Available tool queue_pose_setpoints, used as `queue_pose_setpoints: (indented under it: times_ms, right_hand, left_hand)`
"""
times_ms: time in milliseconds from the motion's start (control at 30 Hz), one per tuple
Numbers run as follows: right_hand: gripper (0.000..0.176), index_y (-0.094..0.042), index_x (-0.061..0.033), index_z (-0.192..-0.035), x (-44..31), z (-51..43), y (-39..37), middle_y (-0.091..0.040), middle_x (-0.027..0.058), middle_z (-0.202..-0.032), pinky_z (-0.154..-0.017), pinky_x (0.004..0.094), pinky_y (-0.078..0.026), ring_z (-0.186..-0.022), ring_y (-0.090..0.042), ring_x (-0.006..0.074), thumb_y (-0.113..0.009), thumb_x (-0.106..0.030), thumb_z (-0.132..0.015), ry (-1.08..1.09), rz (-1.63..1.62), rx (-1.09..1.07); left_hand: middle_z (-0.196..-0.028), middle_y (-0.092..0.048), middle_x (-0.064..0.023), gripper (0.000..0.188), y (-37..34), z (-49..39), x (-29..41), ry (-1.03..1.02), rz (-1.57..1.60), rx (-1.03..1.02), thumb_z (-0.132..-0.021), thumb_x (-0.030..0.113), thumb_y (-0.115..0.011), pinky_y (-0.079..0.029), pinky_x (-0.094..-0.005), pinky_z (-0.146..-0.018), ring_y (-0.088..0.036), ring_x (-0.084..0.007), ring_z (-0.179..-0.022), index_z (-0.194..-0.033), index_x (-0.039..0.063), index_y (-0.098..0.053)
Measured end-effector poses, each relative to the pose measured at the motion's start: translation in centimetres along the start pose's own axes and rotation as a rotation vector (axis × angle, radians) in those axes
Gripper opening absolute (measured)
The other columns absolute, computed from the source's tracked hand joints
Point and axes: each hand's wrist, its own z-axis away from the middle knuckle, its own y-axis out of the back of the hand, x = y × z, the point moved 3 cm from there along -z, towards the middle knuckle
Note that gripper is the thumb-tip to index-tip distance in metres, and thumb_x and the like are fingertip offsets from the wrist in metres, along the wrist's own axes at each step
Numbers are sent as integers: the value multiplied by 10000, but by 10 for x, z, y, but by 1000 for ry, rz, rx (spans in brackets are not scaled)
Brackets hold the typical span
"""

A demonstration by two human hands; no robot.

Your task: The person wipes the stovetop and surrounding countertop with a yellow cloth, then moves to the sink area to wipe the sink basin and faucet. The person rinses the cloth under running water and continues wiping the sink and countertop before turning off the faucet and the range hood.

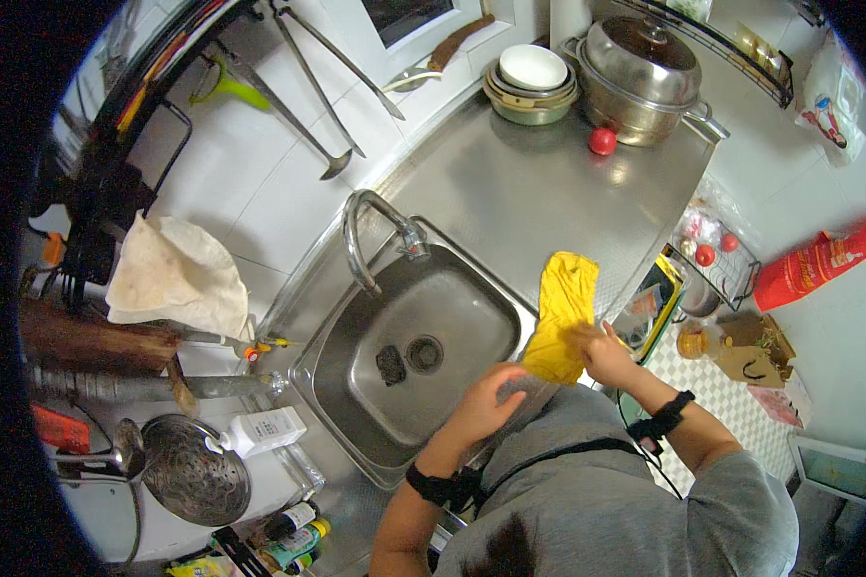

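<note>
A yellow cloth (561,310) lies spread over the front edge of the steel counter, just right of the sink. My right hand (606,355) is on the lower part of the cloth; its fingers are blurred, so whether they grip it cannot be told. Beside the cloth's lower left corner, my left hand (482,404) is raised over the sink's front rim, thumb and fingers apart, holding nothing. The steel sink (440,303) contains a dark scouring pad (390,366) next to the drain strainer (424,354). A chrome faucet (361,223) arches over its back edge.
Stacked bowls (532,83), a lidded steel pot (639,79) and a red round fruit (602,141) stand at the counter's far end. A white bottle (265,431) and a perforated steel pan (196,470) are left of the sink. Ladles (335,164) hang on the tiled wall.
</note>
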Motion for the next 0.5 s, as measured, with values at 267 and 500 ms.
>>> queue_pose_setpoints:
  times_ms: [267,500]
  right_hand:
    - [757,-254,42,-1464,-22,-105,-27,-205,260,-1536,-1157,546,-125,-1433,-170,408,-526,-395,-910,-354,200,576]
    - [650,-246,-67,-1501,1,-235,41,-209,190,-1559,-1176,492,-123,-1443,-195,322,-404,-403,-969,-90,314,545]
  left_hand:
    - [-1011,-657,-93,241,27,13,-28,228,70,126,-889,92,-634,-496,-315,-830,-634,-204,-936,-1122,31,-633]
    - [-998,-678,-66,224,54,60,-58,462,92,330,-923,128,-619,-498,-289,-806,-636,-151,-904,-1120,25,-650]
